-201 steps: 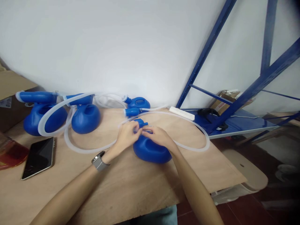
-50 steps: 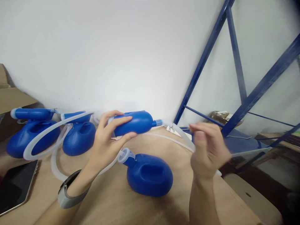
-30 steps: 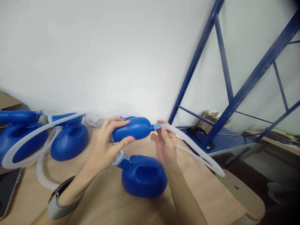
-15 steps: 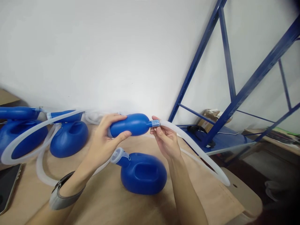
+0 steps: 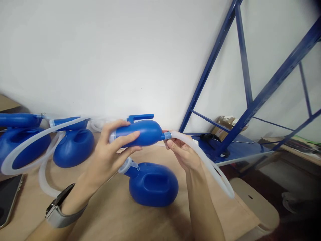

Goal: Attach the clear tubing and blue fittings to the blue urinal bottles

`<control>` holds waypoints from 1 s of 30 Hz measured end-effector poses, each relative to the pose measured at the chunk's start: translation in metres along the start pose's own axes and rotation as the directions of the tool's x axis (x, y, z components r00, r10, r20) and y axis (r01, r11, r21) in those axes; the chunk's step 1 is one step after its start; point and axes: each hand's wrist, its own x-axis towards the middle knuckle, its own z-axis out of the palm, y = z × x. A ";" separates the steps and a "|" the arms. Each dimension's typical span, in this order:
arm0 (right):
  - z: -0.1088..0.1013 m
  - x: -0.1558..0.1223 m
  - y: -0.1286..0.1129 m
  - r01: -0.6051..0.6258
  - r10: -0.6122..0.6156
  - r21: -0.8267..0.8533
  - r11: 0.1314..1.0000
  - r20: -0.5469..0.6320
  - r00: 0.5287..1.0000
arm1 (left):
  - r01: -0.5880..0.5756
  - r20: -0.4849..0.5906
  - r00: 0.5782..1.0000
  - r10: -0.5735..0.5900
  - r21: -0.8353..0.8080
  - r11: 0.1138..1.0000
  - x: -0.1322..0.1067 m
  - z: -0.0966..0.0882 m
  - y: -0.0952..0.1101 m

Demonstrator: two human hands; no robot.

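Note:
My left hand [image 5: 107, 157] is wrapped round a blue plastic urinal funnel [image 5: 147, 132], held level above the table. A hooked blue handle stands up on its far side. Its narrow right end runs into a translucent white hose [image 5: 198, 150], with a metal ring clamp [image 5: 170, 134] around the joint. Thumb and fingers of my right hand [image 5: 184, 155] pinch the hose just by this clamp; some fingertips are hidden behind it. Below, a blue urinal bottle [image 5: 154, 194] lies on the table, its pale-capped neck [image 5: 126, 166] pointing up and left, close under my left hand.
Further blue bottles [image 5: 74, 149] with funnels and looped hoses [image 5: 15, 154] stand at the left. A phone [image 5: 10, 197] lies near the left edge of the brown-covered table [image 5: 107, 214]. A blue metal rack [image 5: 213, 60] and a stool [image 5: 260, 204] are on the right.
The funnel has rolled in my left hand, bringing its handle into view, and my left fingers have shifted their grip. My right hand has moved slightly right and down; the hose loop has swung left.

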 end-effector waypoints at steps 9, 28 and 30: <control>0.007 -0.006 -0.010 -0.021 0.021 0.007 1.000 0.023 1.000 | -0.027 0.015 1.000 0.027 0.013 1.000 0.000 -0.003 -0.019; -0.012 -0.163 0.064 -0.428 0.334 -0.711 0.558 -0.281 0.900 | 0.619 0.472 0.634 -0.613 0.167 0.768 -0.038 0.007 0.044; 0.001 -0.171 0.069 -0.447 0.285 -0.702 0.555 -0.344 0.895 | 0.642 0.481 0.605 -0.635 0.177 0.746 -0.047 0.009 0.045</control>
